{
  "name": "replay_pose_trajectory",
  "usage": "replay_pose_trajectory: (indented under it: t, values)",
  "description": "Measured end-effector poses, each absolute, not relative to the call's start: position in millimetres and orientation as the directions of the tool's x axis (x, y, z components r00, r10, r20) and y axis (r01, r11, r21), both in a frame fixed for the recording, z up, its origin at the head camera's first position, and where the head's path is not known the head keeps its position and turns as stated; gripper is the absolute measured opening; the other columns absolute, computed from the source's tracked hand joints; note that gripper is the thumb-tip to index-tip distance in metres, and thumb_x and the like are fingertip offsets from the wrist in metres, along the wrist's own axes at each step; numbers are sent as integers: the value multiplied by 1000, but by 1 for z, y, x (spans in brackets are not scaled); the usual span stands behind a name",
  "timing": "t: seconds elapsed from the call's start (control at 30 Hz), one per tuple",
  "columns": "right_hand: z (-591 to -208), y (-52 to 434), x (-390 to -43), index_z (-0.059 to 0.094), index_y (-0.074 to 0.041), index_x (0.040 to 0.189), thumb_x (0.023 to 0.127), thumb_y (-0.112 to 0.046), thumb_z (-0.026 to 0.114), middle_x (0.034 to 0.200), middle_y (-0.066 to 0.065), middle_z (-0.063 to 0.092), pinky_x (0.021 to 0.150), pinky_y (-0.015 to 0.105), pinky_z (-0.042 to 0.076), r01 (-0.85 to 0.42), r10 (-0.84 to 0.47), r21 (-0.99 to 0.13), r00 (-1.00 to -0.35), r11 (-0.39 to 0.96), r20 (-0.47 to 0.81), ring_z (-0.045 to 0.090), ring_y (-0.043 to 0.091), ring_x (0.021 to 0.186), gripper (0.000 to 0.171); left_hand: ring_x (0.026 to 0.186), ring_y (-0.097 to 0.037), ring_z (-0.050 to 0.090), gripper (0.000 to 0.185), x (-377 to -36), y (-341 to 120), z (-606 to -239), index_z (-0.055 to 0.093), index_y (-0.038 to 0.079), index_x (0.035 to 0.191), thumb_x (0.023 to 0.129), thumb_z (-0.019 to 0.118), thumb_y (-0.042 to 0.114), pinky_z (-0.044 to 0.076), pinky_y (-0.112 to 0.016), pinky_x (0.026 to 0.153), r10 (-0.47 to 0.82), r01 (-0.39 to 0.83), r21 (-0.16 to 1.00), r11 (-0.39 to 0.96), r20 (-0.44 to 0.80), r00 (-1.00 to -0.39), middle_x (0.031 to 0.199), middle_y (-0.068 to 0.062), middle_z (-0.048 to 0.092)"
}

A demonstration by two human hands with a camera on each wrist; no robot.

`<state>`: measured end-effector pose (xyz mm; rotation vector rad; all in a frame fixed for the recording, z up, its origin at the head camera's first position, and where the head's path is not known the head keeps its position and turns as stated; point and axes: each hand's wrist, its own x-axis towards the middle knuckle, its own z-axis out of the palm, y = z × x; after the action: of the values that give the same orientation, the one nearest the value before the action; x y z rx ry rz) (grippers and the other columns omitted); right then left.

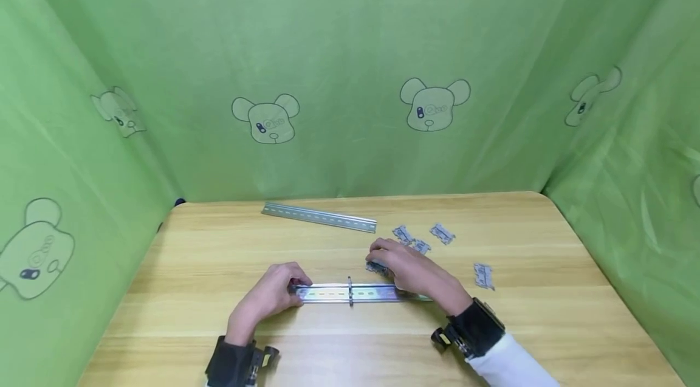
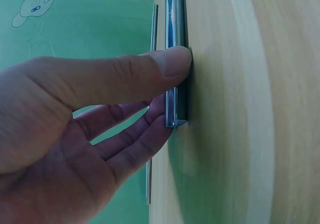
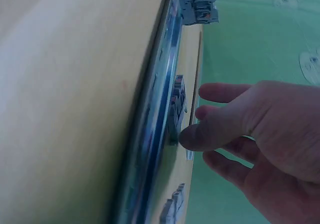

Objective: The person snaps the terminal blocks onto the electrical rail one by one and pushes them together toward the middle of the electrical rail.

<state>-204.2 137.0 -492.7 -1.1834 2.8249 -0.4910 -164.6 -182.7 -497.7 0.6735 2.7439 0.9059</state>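
Note:
A silver slotted metal rail (image 1: 333,294) lies across the near middle of the wooden table (image 1: 208,265). My left hand (image 1: 273,293) pinches its left end between thumb and fingers; the left wrist view shows the thumb (image 2: 170,64) on top of the rail (image 2: 176,29). One grey terminal block (image 1: 350,290) sits clipped on the rail at its middle. My right hand (image 1: 407,270) holds another grey terminal block (image 1: 377,267) just behind the rail. In the right wrist view the thumb (image 3: 192,136) touches that block (image 3: 176,104) beside the rail (image 3: 152,134).
A second rail (image 1: 319,217) lies at the back of the table. Loose grey terminal blocks (image 1: 421,246) lie behind my right hand, with one more (image 1: 483,275) to its right. Green cloth walls (image 1: 350,71) close in the table on three sides.

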Motion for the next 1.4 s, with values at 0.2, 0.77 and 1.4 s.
replay_pose_trajectory:
  t: [0.2,0.77,1.4]
  values:
    - [-491,133,-207,70,-6,124,80,24,67,132,11,62,102,37,54,-773,-778,-193,-625,605,67,60,27,121,53,95,-23,67,36,-164,-181,-498,76,3,107,73,87,-3,58,-42,87,472,365,602,710,-23,-881,102,-4,71]
    - [-486,153,-207,63,1,129,76,2,84,121,15,63,87,35,60,-656,-651,-313,-747,687,136,63,27,104,57,94,-22,67,36,-165,-182,-503,76,4,106,72,87,-3,59,-40,86,478,378,597,708,-12,-878,102,-4,71]
    - [-500,214,-180,63,0,128,72,0,85,121,8,65,95,46,58,-494,-442,-633,-860,596,255,67,29,109,60,95,-21,66,37,-166,-183,-502,76,6,107,73,88,-1,58,-43,87,455,338,608,718,-43,-890,104,-3,71]
